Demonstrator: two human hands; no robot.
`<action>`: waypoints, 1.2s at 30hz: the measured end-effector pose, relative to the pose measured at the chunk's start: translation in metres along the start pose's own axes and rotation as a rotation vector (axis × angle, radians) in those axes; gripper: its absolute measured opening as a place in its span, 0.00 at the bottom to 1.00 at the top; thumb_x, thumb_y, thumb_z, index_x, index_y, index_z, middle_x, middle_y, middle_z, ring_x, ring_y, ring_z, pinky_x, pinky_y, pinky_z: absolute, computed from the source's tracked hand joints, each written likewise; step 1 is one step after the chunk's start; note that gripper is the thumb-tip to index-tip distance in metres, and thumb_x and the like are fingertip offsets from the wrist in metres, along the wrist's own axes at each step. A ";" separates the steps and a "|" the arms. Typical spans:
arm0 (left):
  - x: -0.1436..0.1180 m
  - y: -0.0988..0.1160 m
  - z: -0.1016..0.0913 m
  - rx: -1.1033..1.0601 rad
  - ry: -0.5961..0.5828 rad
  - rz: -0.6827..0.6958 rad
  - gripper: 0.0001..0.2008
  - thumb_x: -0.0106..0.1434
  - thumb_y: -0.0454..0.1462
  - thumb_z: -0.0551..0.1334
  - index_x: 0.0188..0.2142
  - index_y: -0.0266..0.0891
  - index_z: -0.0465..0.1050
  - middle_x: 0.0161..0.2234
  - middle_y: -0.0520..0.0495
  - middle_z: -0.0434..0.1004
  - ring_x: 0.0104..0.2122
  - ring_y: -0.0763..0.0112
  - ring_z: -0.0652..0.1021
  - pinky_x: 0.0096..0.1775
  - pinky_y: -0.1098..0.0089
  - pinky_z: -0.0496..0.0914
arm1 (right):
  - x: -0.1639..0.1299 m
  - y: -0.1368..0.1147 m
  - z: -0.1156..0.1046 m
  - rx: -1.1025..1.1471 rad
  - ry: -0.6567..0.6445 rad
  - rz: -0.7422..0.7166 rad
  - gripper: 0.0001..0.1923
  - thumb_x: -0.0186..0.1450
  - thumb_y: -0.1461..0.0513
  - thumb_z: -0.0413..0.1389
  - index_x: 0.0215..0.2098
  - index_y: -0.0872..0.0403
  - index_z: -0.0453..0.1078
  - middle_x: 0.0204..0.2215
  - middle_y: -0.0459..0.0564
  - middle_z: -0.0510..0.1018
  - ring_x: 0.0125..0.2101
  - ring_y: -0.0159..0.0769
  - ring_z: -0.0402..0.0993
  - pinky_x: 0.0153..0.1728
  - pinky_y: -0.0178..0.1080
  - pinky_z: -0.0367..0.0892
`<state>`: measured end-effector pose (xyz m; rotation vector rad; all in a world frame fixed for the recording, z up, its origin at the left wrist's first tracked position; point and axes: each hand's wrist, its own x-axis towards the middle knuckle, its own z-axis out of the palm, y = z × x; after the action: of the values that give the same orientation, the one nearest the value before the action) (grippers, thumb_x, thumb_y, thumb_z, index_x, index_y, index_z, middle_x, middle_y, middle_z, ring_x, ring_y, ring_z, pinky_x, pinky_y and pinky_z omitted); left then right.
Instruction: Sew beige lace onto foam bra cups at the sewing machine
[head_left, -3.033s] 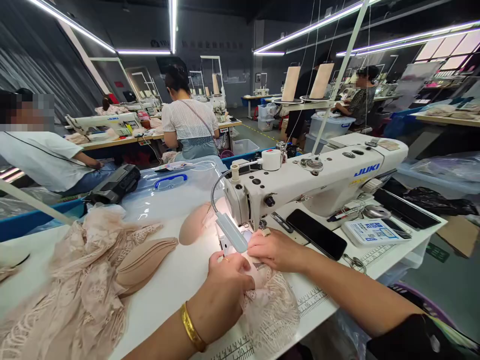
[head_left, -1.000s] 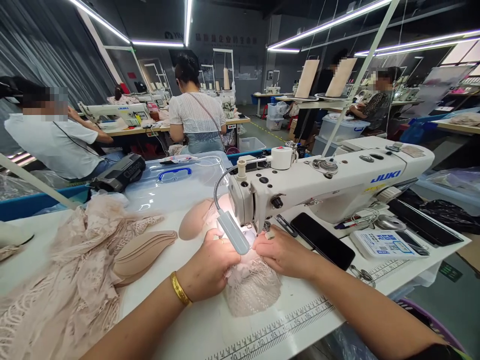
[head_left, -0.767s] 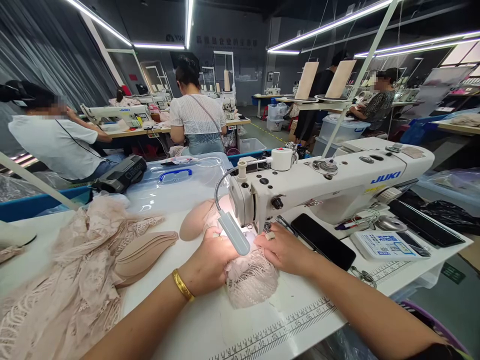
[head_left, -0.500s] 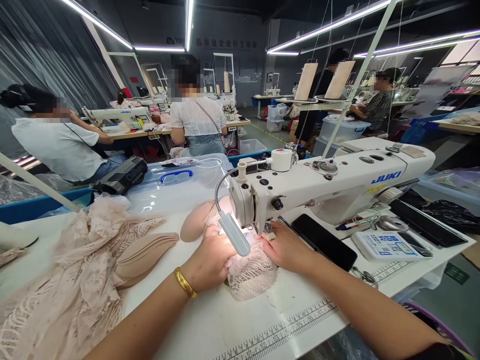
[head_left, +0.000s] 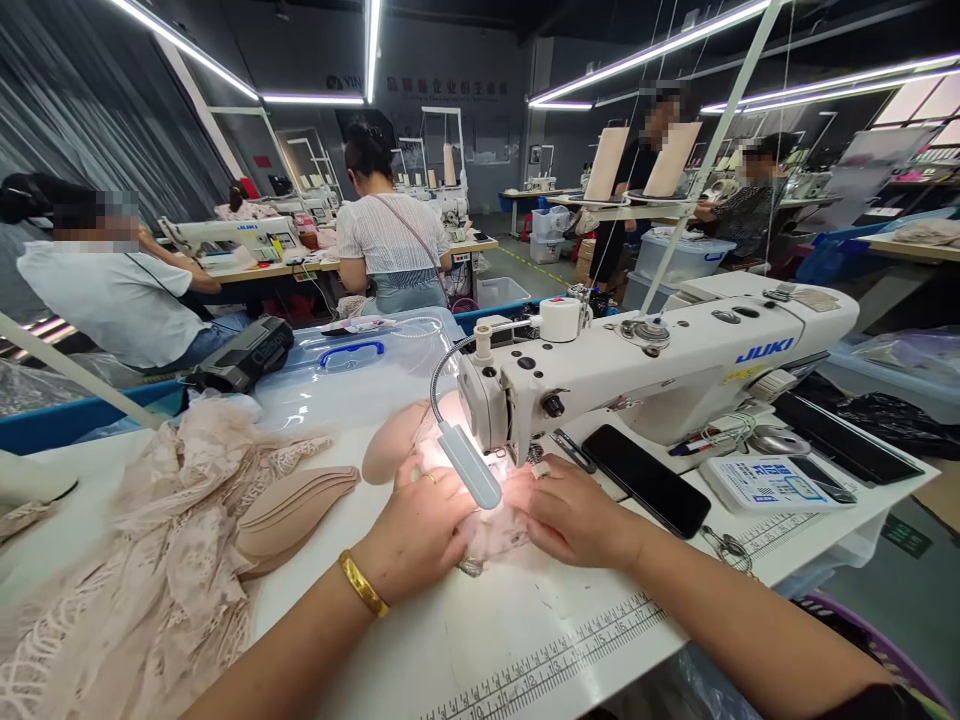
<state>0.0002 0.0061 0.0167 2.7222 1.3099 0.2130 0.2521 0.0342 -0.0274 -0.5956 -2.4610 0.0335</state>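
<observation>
lace piece point(head_left: 491, 535) pinched between left hand point(head_left: 416, 525), right hand point(head_left: 574, 515)

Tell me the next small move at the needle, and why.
Probably feed the lace piece a little further under the sewing machine head: both the left hand and right hand press it flat there, with only a small part showing between them.

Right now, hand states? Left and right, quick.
Left hand: fingers curled, pressing the pink lace piece flat at the JUKI sewing machine.
Right hand: fingers down on the same lace piece, beside the needle area.
</observation>
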 end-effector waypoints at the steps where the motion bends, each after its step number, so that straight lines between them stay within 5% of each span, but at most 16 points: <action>1: 0.000 0.004 0.002 0.068 -0.001 -0.046 0.06 0.63 0.33 0.58 0.37 0.42 0.74 0.38 0.44 0.78 0.42 0.54 0.74 0.55 0.43 0.55 | 0.002 -0.004 0.001 0.042 -0.043 -0.005 0.12 0.71 0.62 0.53 0.52 0.52 0.67 0.38 0.51 0.79 0.39 0.43 0.69 0.43 0.44 0.62; 5: 0.002 0.023 0.009 0.205 -0.074 -0.149 0.13 0.68 0.43 0.57 0.40 0.38 0.75 0.38 0.36 0.76 0.43 0.46 0.73 0.49 0.44 0.60 | 0.010 -0.008 0.010 0.020 -0.209 0.090 0.02 0.71 0.62 0.56 0.42 0.52 0.69 0.34 0.48 0.77 0.35 0.39 0.67 0.41 0.41 0.59; 8: 0.000 0.029 0.003 0.121 -0.132 -0.147 0.17 0.67 0.47 0.59 0.46 0.37 0.74 0.44 0.35 0.76 0.47 0.44 0.72 0.50 0.45 0.61 | 0.009 0.000 0.014 -0.090 -0.214 0.108 0.10 0.71 0.69 0.50 0.35 0.53 0.70 0.29 0.47 0.74 0.32 0.38 0.63 0.39 0.40 0.57; 17: -0.015 0.001 -0.031 -0.248 -0.371 0.039 0.28 0.57 0.49 0.71 0.53 0.45 0.70 0.52 0.43 0.74 0.52 0.49 0.71 0.53 0.56 0.60 | 0.007 0.012 -0.015 0.181 -0.269 0.218 0.06 0.69 0.68 0.54 0.35 0.53 0.69 0.34 0.48 0.74 0.38 0.40 0.66 0.43 0.40 0.62; 20: -0.012 -0.005 -0.029 -0.265 -0.345 0.062 0.27 0.57 0.43 0.71 0.55 0.48 0.70 0.51 0.46 0.74 0.50 0.53 0.72 0.50 0.61 0.60 | 0.008 0.013 -0.018 0.278 -0.306 0.263 0.08 0.67 0.70 0.55 0.40 0.52 0.72 0.32 0.47 0.74 0.38 0.40 0.68 0.44 0.40 0.64; 25: -0.005 -0.002 -0.020 -0.210 -0.280 0.093 0.10 0.60 0.32 0.63 0.41 0.45 0.72 0.46 0.48 0.73 0.45 0.59 0.71 0.45 0.63 0.57 | 0.006 0.021 -0.022 0.371 -0.397 0.228 0.15 0.63 0.74 0.53 0.36 0.51 0.77 0.30 0.46 0.74 0.36 0.38 0.67 0.44 0.40 0.65; 31: -0.001 -0.003 -0.007 -0.169 -0.176 0.167 0.18 0.58 0.25 0.57 0.43 0.45 0.72 0.42 0.51 0.77 0.41 0.63 0.73 0.46 0.61 0.54 | 0.003 0.030 -0.040 0.532 -0.469 0.210 0.13 0.65 0.70 0.57 0.38 0.50 0.80 0.34 0.48 0.76 0.39 0.38 0.70 0.40 0.37 0.68; 36: 0.003 -0.006 -0.005 -0.064 -0.118 0.175 0.20 0.53 0.22 0.57 0.40 0.45 0.73 0.43 0.52 0.79 0.42 0.61 0.73 0.46 0.60 0.53 | 0.011 0.023 -0.023 0.416 -0.297 0.219 0.12 0.74 0.61 0.53 0.45 0.49 0.80 0.33 0.48 0.79 0.39 0.40 0.71 0.45 0.41 0.67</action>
<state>-0.0028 0.0125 0.0208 2.7486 1.0184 0.1054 0.2663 0.0569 -0.0059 -0.7069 -2.5439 0.7498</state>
